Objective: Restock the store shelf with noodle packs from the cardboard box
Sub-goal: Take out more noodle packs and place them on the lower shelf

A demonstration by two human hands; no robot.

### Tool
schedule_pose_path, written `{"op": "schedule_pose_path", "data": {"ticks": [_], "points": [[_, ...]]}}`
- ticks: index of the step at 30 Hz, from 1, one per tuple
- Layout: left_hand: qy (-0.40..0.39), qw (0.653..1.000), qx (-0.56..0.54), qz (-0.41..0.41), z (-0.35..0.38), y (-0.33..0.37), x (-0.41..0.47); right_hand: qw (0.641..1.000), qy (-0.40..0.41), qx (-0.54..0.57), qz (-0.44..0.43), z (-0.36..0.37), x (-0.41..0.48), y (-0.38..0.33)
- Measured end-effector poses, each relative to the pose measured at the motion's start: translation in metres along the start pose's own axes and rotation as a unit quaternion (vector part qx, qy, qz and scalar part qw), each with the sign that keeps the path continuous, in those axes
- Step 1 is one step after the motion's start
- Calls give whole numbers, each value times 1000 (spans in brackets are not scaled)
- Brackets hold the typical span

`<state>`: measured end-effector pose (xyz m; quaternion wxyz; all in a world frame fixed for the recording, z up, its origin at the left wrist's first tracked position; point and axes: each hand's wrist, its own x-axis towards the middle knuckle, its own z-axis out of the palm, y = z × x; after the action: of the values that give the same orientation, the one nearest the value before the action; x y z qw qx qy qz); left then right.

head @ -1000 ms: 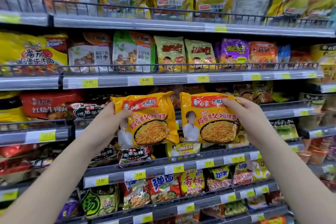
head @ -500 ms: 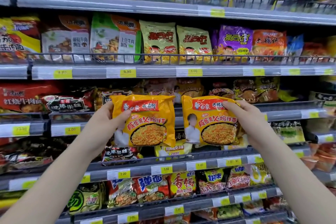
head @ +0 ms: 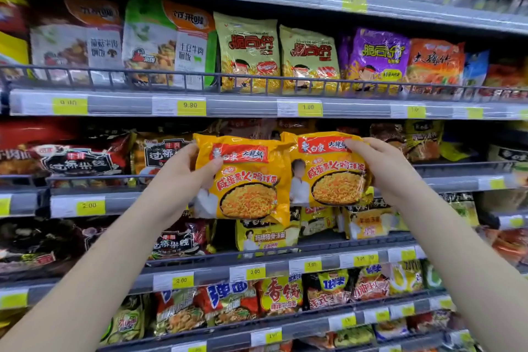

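I hold two yellow noodle packs side by side in front of the middle shelf [head: 445, 180]. My left hand [head: 183, 183] grips the left yellow pack [head: 248, 180] by its left edge, thumb across its front. My right hand [head: 383, 168] grips the right yellow pack [head: 328, 171] at its upper right corner, fingers curled over the top. The right pack's left edge sits slightly behind the left pack. The cardboard box is out of view.
Shelves packed with noodle bags rise in tiers, each with a wire rail and yellow price tags [head: 190, 106]. Dark packs [head: 83, 160] fill the middle shelf at left. Pale yellow packs [head: 268, 234] stand on the shelf below my hands.
Both packs have moved up and closer together toward the middle shelf. My view has tilted down and closed in on the shelves.
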<state>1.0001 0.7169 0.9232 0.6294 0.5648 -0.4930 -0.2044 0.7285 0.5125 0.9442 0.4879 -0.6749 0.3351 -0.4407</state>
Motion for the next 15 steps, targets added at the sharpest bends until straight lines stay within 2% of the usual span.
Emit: {"op": "schedule_pose_path", "data": {"ticks": [7, 15], "points": [[13, 999, -1, -44, 30, -3, 13, 1000, -25, 8, 2, -9, 36, 17], [54, 998, -21, -30, 77, -7, 27, 995, -84, 49, -2, -28, 108, 24]]}}
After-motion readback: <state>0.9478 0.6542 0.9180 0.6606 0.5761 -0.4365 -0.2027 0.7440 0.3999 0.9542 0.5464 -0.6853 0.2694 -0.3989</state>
